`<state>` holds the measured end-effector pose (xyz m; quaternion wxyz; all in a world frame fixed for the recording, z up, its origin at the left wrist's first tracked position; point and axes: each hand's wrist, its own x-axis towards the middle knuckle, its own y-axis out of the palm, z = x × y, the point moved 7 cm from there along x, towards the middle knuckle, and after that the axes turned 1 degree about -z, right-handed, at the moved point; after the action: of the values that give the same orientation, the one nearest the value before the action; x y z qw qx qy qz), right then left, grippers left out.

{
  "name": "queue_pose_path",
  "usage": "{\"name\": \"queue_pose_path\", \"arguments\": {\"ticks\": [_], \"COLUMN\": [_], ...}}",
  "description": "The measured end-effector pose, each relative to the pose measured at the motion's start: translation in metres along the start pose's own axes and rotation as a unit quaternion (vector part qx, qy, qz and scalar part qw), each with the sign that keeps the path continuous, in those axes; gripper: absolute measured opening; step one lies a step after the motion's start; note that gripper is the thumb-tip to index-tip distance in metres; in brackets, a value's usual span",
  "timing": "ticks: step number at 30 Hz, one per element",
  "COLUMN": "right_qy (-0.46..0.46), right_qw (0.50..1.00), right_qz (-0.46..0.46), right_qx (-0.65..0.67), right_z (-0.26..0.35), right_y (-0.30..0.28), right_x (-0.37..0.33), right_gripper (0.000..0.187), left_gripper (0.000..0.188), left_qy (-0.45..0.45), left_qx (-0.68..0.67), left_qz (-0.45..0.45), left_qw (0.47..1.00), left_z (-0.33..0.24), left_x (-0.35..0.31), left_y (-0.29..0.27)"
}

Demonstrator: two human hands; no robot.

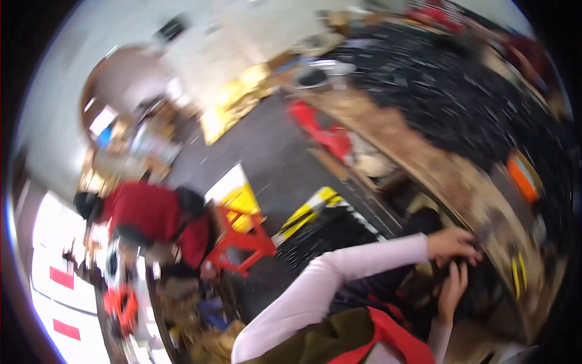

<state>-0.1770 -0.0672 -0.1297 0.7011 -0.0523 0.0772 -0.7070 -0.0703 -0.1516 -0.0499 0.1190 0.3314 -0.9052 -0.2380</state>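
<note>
My left hand [451,244] reaches across to the right, its pale-sleeved arm stretched out and its fingers curled. Just below it my right hand [452,290] is bent with its fingers drawn up towards the left one. Between the two is a small dark thing, blurred and mostly covered by the fingers; its kind cannot be made out. Both hands are close to the near edge of the wooden workbench [424,155]. To their right on the bench lies a yellow-handled tool [518,273], perhaps pliers.
Many black pieces [424,91] cover the bench, with an orange roll [523,176] beside them. A black-filled sack [327,233] stands left of my arm, near a red stool [242,242]. Further left a person in dark red [145,212] bends over.
</note>
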Motion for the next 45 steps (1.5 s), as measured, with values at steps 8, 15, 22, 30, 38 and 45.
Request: {"name": "queue_pose_path", "arguments": {"ticks": [8, 15, 22, 30, 38, 45], "right_qy": [0.077, -0.079, -0.126, -0.017, -0.106, -0.124], "right_qw": [0.959, 0.94, 0.987, 0.971, 0.947, 0.977], "right_qz": [-0.068, -0.285, 0.091, 0.114, 0.215, 0.056], "right_qx": [0.262, -0.169, 0.029, 0.212, 0.212, -0.162], "right_z": [0.046, 0.172, 0.206, 0.205, 0.295, 0.203], "right_y": [-0.031, -0.127, -0.059, -0.056, 0.024, -0.071], "right_x": [-0.001, 0.026, 0.115, 0.078, -0.021, -0.006], "right_gripper": [0.06, 0.052, 0.068, 0.067, 0.07, 0.02], "left_gripper": [0.021, 0.021, 0.067, 0.057, 0.021, 0.03], "left_qy": [0.077, 0.055, 0.049, 0.017, 0.047, -0.106], "left_qx": [-0.064, -0.111, -0.098, -0.147, 0.072, -0.042], "left_qz": [-0.055, -0.058, -0.05, -0.031, -0.121, -0.12], "left_qw": [0.993, 0.991, 0.993, 0.989, 0.989, 0.986], "left_z": [0.018, 0.013, 0.005, 0.01, -0.045, -0.005], "left_x": [0.009, 0.008, 0.002, -0.002, -0.073, -0.066], "left_y": [-0.005, -0.004, 0.016, 0.039, 0.041, 0.062]}}
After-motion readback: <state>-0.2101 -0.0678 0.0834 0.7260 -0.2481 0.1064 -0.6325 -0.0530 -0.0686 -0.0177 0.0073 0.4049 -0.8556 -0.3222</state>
